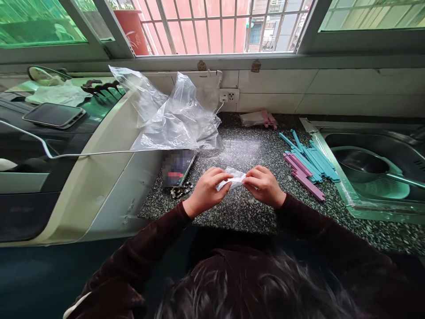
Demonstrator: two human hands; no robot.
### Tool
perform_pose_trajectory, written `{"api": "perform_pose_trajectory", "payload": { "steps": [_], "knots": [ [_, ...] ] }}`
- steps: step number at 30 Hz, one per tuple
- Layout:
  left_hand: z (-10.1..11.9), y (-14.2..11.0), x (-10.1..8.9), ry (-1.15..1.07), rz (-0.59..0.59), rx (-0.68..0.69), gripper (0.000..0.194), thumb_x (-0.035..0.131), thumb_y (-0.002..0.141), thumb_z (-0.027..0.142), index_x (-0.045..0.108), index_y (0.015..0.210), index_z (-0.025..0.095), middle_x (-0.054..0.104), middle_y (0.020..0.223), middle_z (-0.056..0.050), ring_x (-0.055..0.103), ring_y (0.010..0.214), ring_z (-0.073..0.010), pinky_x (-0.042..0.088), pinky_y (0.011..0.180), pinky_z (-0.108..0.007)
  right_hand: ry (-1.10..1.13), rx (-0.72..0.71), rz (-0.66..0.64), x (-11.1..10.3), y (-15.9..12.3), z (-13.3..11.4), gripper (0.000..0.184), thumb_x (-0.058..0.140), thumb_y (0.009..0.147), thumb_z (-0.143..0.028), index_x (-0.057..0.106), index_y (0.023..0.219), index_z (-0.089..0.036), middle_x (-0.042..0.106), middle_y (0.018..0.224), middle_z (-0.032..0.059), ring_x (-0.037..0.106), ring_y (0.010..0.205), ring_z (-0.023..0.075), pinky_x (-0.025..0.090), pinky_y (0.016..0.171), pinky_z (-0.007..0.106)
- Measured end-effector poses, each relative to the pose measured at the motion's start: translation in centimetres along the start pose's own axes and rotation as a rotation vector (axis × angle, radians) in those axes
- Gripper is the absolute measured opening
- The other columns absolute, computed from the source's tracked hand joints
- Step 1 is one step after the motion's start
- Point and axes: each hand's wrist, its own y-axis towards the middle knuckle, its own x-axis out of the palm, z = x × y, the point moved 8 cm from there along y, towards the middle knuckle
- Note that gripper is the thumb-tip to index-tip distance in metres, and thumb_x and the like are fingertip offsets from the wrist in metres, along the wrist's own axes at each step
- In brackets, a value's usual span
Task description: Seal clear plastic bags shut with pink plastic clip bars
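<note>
A small clear plastic bag (234, 178) is stretched between my two hands, just above the speckled countertop (239, 217). My left hand (210, 189) is curled at the bag's left side, thumb and fingertips on the film. On the opposite end, my right hand (264, 186) pinches the bag's edge between thumb and fingers. To the right lie several flat turquoise strips (312, 157) in a loose pile, with several pink strips (305, 175) at its near side. Whether anything is inside the small bag cannot be made out.
Large crumpled clear bags (175, 117) stand at the back left, beside a dark phone-like item (179, 167) and small beads (179, 191). Another packet with pink pieces (259, 118) lies by the wall. At right is a sink (348, 195) holding a pan (360, 164). A white cable (93, 154) crosses the left.
</note>
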Motion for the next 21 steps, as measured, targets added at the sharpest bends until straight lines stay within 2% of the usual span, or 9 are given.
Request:
{"api": "perform_pose_trajectory", "payload": {
  "steps": [7,10,13,15,18,20,21],
  "knots": [
    [0.8,0.4,0.5,0.188,-0.067,0.188,0.016,0.052,0.086,0.023,0.065,0.093,0.019,0.063,0.08,-0.004,0.054,0.075,-0.014,0.046,0.071,-0.029,0.028,0.002,-0.016,0.0,0.0,0.0,0.017,0.052,0.085,-0.024,0.064,0.074,-0.019,0.062,0.074,0.0038,0.045,0.071,0.0144,0.035,0.067,0.029],
    [1.2,0.4,0.7,0.288,-0.069,0.292,0.015,0.05,0.086,0.024,0.064,0.091,0.021,0.063,0.08,-0.003,0.055,0.078,-0.0141,0.044,0.073,-0.03,0.029,0.0,-0.023,0.1,0.0,0.0,0.017,0.052,0.085,-0.023,0.064,0.073,-0.019,0.062,0.073,0.0038,0.045,0.071,0.0144,0.035,0.068,0.029],
    [1.6,0.3,0.4,0.299,-0.036,0.38,0.013,0.051,0.085,0.021,0.063,0.089,0.023,0.063,0.08,-0.002,0.055,0.079,-0.0137,0.044,0.074,-0.029,0.018,0.007,-0.032,0.3,-0.1,0.0,0.019,0.051,0.085,-0.024,0.064,0.072,-0.019,0.063,0.073,0.0039,0.046,0.07,0.0145,0.036,0.068,0.03],
    [1.6,0.3,-0.2,0.267,0.027,0.363,0.011,0.052,0.084,0.019,0.062,0.087,0.022,0.063,0.079,-0.002,0.055,0.078,-0.0137,0.044,0.073,-0.029,0.015,0.007,-0.032,0.3,-0.1,0.1,0.02,0.051,0.085,-0.024,0.064,0.071,-0.019,0.063,0.073,0.004,0.046,0.07,0.0147,0.037,0.067,0.03],
    [0.6,0.2,-1.3,0.172,0.111,0.21,0.01,0.051,0.084,0.018,0.061,0.086,0.019,0.062,0.079,-0.004,0.054,0.076,-0.0141,0.046,0.072,-0.03,0.015,-0.001,-0.024,0.3,-0.1,0.1,0.02,0.052,0.085,-0.023,0.064,0.07,-0.018,0.063,0.072,0.0041,0.046,0.07,0.0148,0.037,0.067,0.03],
    [0.1,-0.1,-1.1,0.116,0.084,0.124,0.015,0.054,0.083,0.027,0.06,0.092,0.017,0.062,0.085,-0.006,0.055,0.08,-0.016,0.047,0.074,-0.032,0.014,-0.001,-0.021,0.3,0.0,0.0,0.019,0.052,0.085,-0.023,0.063,0.07,-0.018,0.063,0.073,0.0041,0.046,0.07,0.0149,0.037,0.067,0.03],
    [0.0,-0.2,-0.7,0.106,0.053,0.1,0.024,0.058,0.081,0.034,0.06,0.097,0.016,0.062,0.089,-0.008,0.055,0.084,-0.0178,0.047,0.076,-0.034,0.013,-0.002,-0.017,0.3,0.0,0.0,0.019,0.052,0.085,-0.023,0.063,0.07,-0.018,0.063,0.073,0.0041,0.046,0.07,0.0148,0.036,0.067,0.029]
  ]
}}
